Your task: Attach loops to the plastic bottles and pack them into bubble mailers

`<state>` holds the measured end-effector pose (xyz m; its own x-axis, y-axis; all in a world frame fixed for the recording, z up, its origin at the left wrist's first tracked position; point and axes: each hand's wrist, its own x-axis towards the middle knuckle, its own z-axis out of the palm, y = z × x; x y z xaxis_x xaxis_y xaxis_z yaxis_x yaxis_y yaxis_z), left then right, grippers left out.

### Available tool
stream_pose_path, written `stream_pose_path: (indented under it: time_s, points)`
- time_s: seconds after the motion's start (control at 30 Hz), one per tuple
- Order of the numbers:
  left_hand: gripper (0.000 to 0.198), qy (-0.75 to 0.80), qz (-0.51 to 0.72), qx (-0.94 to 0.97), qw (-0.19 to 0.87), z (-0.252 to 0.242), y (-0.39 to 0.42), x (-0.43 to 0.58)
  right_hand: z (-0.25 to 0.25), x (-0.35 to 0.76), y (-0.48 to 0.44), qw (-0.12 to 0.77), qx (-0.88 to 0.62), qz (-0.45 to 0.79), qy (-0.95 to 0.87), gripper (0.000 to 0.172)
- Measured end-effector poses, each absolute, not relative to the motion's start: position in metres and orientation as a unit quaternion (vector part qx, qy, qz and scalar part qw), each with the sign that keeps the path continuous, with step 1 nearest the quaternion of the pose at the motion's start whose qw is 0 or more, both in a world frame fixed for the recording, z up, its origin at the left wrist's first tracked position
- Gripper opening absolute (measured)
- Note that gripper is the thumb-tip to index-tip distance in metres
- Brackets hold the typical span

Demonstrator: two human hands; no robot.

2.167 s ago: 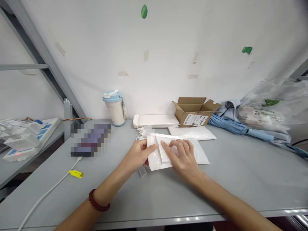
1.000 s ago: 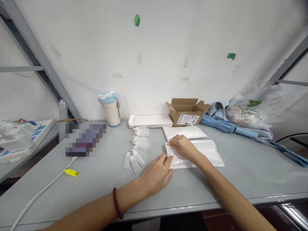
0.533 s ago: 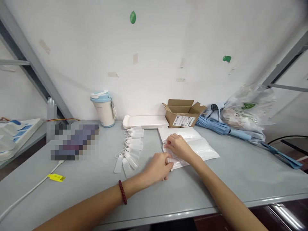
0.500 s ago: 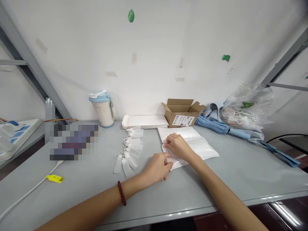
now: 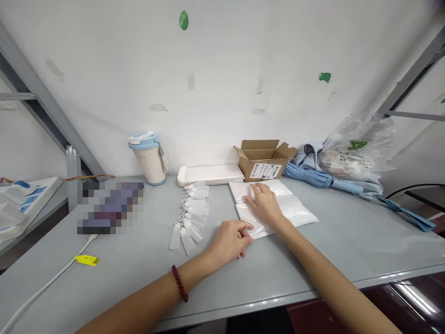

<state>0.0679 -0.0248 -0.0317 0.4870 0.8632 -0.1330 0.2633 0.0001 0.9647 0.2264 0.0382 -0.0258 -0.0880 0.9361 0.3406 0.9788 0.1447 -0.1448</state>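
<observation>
A glossy white bubble mailer [image 5: 295, 208] lies on the grey desk, with a fold or edge running across it. My left hand [image 5: 231, 241] is at its near left corner, thumb and forefinger closed on the edge and the other fingers curled under. On the mailer's left part rests my right hand [image 5: 266, 204], palm down with its fingers stretched out and slightly apart. Left of the mailer, several small translucent white tags with string loops [image 5: 194, 208] lie in an overlapping row.
Behind stand an open cardboard box [image 5: 259, 160] and a stack of flat white pieces [image 5: 212, 175]. A cream cup with a blue lid [image 5: 149, 157] is at back left. A blurred-out item [image 5: 111, 208] with a white cable lies left. A folded blue umbrella [image 5: 313, 178] and plastic bag [image 5: 358, 148] lie right.
My right hand has gone from pinching at the mailer's fold to lying flatter on it with straighter fingers. My left hand stays at the near corner. The view has shifted slightly.
</observation>
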Motion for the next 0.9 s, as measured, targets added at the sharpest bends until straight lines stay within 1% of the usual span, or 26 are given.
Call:
stream_pose_path:
  time_s: [0.17, 0.23, 0.27, 0.33, 0.43, 0.5, 0.53, 0.6, 0.73, 0.8, 0.9]
  points:
    - [0.035, 0.435, 0.253, 0.656, 0.563, -0.029, -0.025, 0.069, -0.028, 0.226, 0.04, 0.122, -0.689, 0.002, -0.715, 0.053]
    - [0.031, 0.442, 0.247, 0.674, 0.538, -0.027, -0.025, 0.07, -0.03, 0.226, 0.041, 0.11, -0.701, 0.02, -0.704, 0.058]
    - [0.026, 0.447, 0.25, 0.693, 0.508, -0.024, -0.024, 0.071, -0.03, 0.226, 0.041, 0.106, -0.705, 0.027, -0.701, 0.06]
    - [0.02, 0.449, 0.274, 0.746, 0.409, -0.016, -0.019, 0.07, -0.031, 0.225, 0.042, 0.104, -0.707, 0.032, -0.699, 0.062]
    - [0.023, 0.442, 0.311, 0.817, 0.202, 0.001, 0.003, 0.062, -0.03, 0.224, 0.041, 0.11, -0.705, 0.031, -0.7, 0.062]
    - [0.026, 0.465, 0.282, 0.837, 0.059, 0.013, 0.028, 0.051, -0.029, 0.223, 0.04, 0.113, -0.703, 0.033, -0.701, 0.061]
    - [0.027, 0.476, 0.276, 0.834, 0.038, 0.018, 0.043, 0.045, -0.029, 0.223, 0.04, 0.114, -0.703, 0.035, -0.702, 0.061]
    - [0.028, 0.493, 0.256, 0.831, 0.022, 0.025, 0.075, 0.031, -0.028, 0.223, 0.04, 0.113, -0.702, 0.039, -0.702, 0.061]
    - [0.02, 0.507, 0.196, 0.838, 0.036, 0.026, 0.126, 0.009, -0.027, 0.222, 0.04, 0.112, -0.703, 0.043, -0.701, 0.061]
    - [0.017, 0.511, 0.169, 0.841, 0.047, 0.021, 0.142, 0.003, -0.026, 0.222, 0.039, 0.112, -0.704, 0.046, -0.7, 0.06]
    - [0.018, 0.515, 0.15, 0.843, 0.051, 0.017, 0.155, -0.001, -0.023, 0.221, 0.038, 0.112, -0.706, 0.053, -0.697, 0.061]
